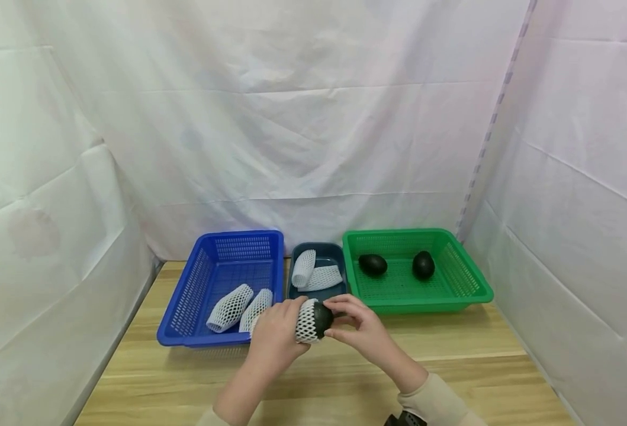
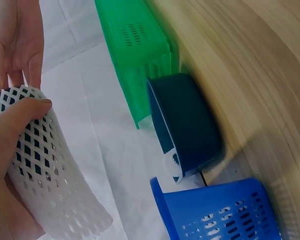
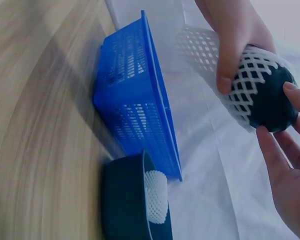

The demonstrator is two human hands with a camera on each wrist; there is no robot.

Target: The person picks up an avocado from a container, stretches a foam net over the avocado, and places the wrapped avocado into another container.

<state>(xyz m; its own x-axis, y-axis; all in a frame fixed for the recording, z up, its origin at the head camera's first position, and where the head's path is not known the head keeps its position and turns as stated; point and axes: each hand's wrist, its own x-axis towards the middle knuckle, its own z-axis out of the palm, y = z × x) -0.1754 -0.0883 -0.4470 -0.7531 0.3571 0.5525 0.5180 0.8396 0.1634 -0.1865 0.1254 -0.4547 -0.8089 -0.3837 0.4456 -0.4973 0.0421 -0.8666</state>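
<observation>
A dark avocado (image 1: pixel 324 320) is partly inside a white foam net sleeve (image 1: pixel 306 322), held over the table in front of the baskets. My left hand (image 1: pixel 277 330) grips the sleeve round its middle, thumb across the mesh (image 2: pixel 37 150). Beyond the palm, the sleeve's tail narrows and hangs free in the left wrist view. My right hand (image 1: pixel 363 328) pinches the avocado's bare rounded end with thumb and fingertips, as the right wrist view also shows on the avocado (image 3: pixel 272 102).
A blue basket (image 1: pixel 182 322) at left holds two net sleeves (image 1: pixel 230 307) with dark showing through the mesh. Two more foam sleeves (image 1: pixel 321 278) lie in a small dark teal bin (image 1: pixel 340 254) at centre. The green basket (image 1: pixel 414 305) at right holds two bare avocados (image 1: pixel 423 265).
</observation>
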